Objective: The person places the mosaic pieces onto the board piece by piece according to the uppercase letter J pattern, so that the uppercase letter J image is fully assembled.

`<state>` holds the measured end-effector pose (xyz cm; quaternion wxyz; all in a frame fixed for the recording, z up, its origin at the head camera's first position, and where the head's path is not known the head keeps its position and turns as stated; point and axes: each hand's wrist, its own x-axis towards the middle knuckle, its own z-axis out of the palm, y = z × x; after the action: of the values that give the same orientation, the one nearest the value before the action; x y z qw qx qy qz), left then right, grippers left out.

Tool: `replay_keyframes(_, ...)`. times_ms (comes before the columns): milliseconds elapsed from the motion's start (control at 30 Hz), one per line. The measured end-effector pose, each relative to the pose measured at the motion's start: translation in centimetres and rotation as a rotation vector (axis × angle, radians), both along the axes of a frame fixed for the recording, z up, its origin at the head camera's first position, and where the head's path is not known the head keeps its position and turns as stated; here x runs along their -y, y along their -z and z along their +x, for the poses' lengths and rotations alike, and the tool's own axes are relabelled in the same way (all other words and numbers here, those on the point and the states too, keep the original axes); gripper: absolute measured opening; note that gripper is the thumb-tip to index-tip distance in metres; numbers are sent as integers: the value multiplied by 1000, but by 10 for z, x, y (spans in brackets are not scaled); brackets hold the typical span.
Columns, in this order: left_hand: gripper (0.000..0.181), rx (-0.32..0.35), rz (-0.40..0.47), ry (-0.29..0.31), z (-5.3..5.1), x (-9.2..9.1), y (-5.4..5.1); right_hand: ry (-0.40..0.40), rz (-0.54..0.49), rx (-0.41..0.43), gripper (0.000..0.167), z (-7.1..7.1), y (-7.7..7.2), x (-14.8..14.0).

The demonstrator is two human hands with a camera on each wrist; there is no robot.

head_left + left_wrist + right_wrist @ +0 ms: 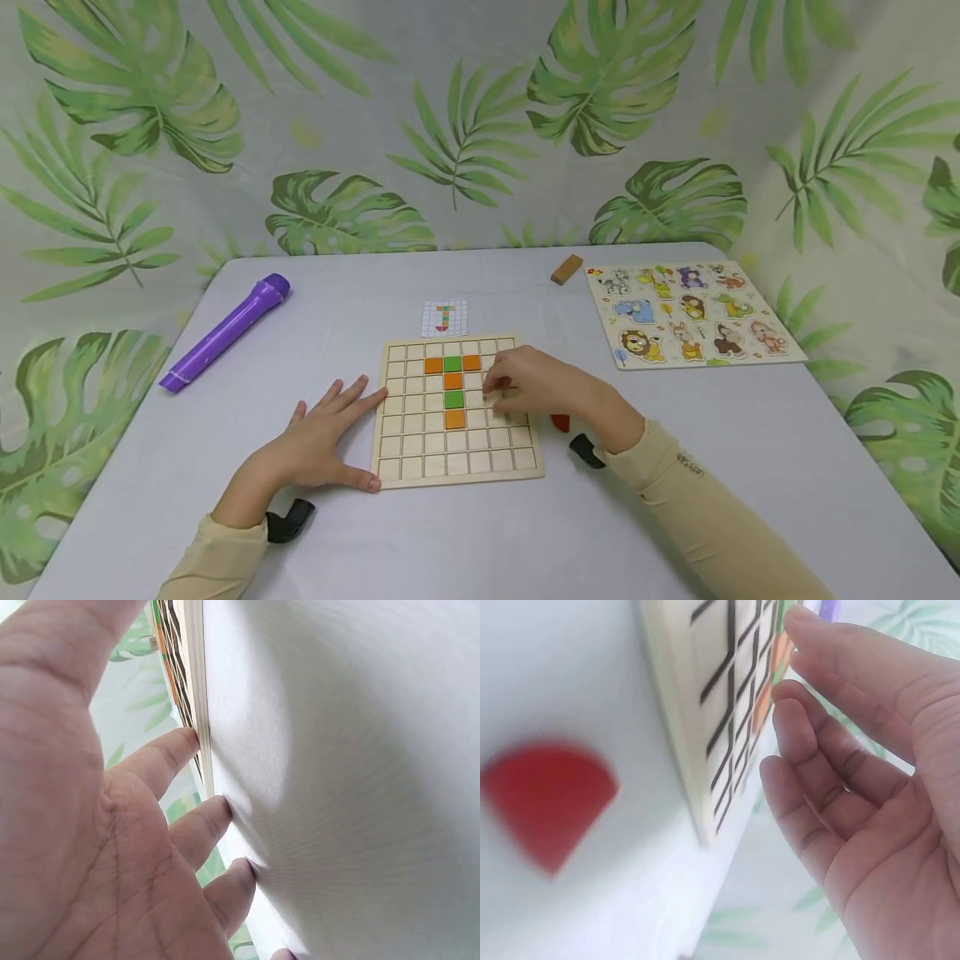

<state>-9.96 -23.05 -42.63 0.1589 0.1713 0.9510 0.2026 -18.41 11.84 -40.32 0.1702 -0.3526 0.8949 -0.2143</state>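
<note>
A square wooden grid board [468, 460] lies on the table, with orange and green square tiles [453, 382] set in a T-like pattern. My left hand [318, 442] is spread at its left side; the thumb and index fingertip touch the edge. In the left wrist view, the other fingertips [241, 870] rest on the cloth. Over the board's right part hovers my right hand [536, 383], fingers loosely bent and apart, with nothing seen between them in the right wrist view. A red quarter-round piece [551, 799] lies right of the board, partly hidden by the right wrist in the head view.
Behind the board lies a small printed pattern card [445, 317]. A purple tube-like object [225, 333] lies at the left. An animal puzzle board [690, 317] is at the back right, with a brown wooden block [567, 269] beside it. A leaf-print curtain [480, 125] hangs behind the table.
</note>
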Motion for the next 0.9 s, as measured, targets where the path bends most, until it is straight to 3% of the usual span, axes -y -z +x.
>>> replay_keyframes(900, 128, 21, 10, -14, -2, 1, 2, 165, 26, 18, 30, -3, 3, -109)
